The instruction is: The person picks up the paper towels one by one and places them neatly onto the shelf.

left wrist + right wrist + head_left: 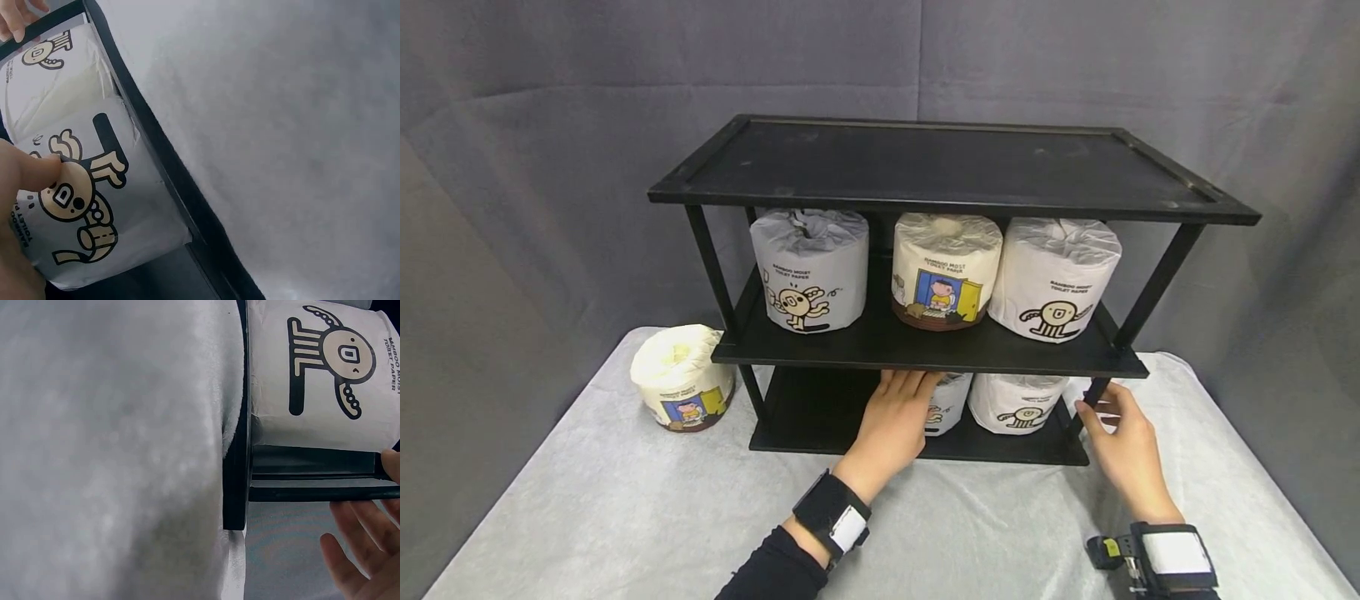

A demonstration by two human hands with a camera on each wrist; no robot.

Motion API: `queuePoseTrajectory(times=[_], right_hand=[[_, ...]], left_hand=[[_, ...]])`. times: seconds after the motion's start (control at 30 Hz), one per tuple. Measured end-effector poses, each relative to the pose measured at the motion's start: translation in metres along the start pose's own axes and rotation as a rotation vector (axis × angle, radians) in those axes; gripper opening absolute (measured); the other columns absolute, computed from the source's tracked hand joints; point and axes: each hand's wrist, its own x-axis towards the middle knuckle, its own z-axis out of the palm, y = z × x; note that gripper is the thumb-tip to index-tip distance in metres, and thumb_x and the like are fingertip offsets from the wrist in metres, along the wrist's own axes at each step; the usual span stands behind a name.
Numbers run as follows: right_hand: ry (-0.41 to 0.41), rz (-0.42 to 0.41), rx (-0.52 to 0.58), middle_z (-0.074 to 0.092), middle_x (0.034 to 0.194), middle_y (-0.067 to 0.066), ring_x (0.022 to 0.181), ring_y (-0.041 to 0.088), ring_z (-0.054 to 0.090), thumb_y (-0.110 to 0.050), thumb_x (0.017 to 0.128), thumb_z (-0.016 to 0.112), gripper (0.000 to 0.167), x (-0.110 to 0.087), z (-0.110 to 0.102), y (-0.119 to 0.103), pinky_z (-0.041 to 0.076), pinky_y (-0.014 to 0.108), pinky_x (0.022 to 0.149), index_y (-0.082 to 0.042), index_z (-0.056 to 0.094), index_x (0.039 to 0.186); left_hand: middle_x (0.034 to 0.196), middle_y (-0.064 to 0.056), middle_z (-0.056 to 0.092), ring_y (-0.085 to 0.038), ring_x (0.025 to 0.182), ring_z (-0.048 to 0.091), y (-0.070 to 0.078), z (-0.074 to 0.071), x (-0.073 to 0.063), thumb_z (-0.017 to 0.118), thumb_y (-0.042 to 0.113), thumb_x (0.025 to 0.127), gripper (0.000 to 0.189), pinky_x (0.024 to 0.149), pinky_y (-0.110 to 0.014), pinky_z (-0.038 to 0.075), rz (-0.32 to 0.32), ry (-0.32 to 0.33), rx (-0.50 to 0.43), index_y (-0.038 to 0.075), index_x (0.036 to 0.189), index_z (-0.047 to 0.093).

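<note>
A wrapped grey-white toilet roll (pixel 134 206) with a cartoon figure stands on the bottom shelf (pixel 827 408); my left hand (pixel 891 429) holds it. In the left wrist view, the thumb (pixel 40 172) lies on its printed front. The other fingers reach under the middle shelf (pixel 850 354), their tips hidden. Close on its right stands a white toilet roll (pixel 1018 404) with a dog-like figure. My right hand (pixel 1127 454) grips the black rack's front right post (pixel 1095 392), thumb on the inner side and fingers on the outer side.
Three more wrapped toilet rolls stand on the middle shelf: a grey-white roll (pixel 808 275), a cream roll (pixel 947 275) and a white roll (pixel 1056 279). Another cream roll (pixel 681 379) is on the grey cloth left of the rack. The black top board (pixel 940 162) overhangs the shelves.
</note>
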Motion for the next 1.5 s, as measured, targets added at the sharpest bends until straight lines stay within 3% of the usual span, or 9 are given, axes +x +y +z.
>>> queuePoseTrajectory(times=[0.33,0.6,0.93,1.13,1.3,1.5], right_hand=[[-0.006,-0.005,0.007,0.064,0.114,0.026,0.097,0.044,0.063,-0.017,0.097,0.064,0.04,-0.001,0.0,0.0,0.045,0.047,0.078,0.002,0.051,0.131],[-0.009,-0.005,0.008,0.064,0.114,0.026,0.097,0.044,0.063,-0.017,0.097,0.064,0.041,0.0,0.0,0.0,0.046,0.05,0.08,0.002,0.051,0.132],[-0.001,-0.011,0.001,0.063,0.114,0.027,0.097,0.045,0.063,-0.016,0.097,0.064,0.041,0.0,-0.001,0.0,0.046,0.051,0.079,0.002,0.05,0.131],[0.005,-0.02,0.007,0.064,0.113,0.025,0.096,0.043,0.064,-0.015,0.097,0.064,0.04,-0.001,0.001,-0.001,0.046,0.048,0.079,0.001,0.051,0.13],[-0.004,-0.013,0.007,0.063,0.114,0.027,0.097,0.044,0.063,-0.016,0.098,0.062,0.038,-0.001,0.0,-0.001,0.046,0.051,0.08,0.001,0.05,0.13],[0.026,-0.022,0.013,0.065,0.109,0.027,0.095,0.043,0.064,-0.008,0.099,0.058,0.027,-0.001,0.001,0.002,0.047,0.05,0.082,0.002,0.053,0.123]], left_hand=[[0.145,-0.008,0.047,-0.025,0.14,0.038,0.002,-0.003,-0.006,0.074,0.019,0.088,0.058,0.116,-0.045,0.027,-0.018,0.024,0.003,0.014,0.142,0.051],[0.142,-0.003,0.05,-0.02,0.135,0.042,-0.006,-0.008,-0.013,0.066,0.018,0.094,0.058,0.115,-0.044,0.029,0.009,-0.038,0.001,0.021,0.148,0.045],[0.148,-0.004,0.047,-0.024,0.137,0.042,-0.013,-0.022,-0.016,0.067,0.021,0.094,0.057,0.114,-0.046,0.032,0.112,-0.059,-0.002,0.023,0.148,0.046],[0.149,0.001,0.047,-0.02,0.139,0.04,-0.016,-0.032,-0.026,0.064,0.017,0.095,0.048,0.114,-0.045,0.032,0.185,0.022,-0.022,0.023,0.141,0.053],[0.139,0.002,0.056,-0.018,0.136,0.044,-0.016,-0.043,-0.034,0.065,0.014,0.093,0.041,0.109,-0.04,0.038,0.254,0.093,-0.053,0.023,0.133,0.061],[0.136,0.004,0.058,-0.017,0.132,0.047,-0.016,-0.06,-0.044,0.067,0.013,0.091,0.039,0.107,-0.042,0.041,0.337,0.053,-0.023,0.023,0.128,0.063]])
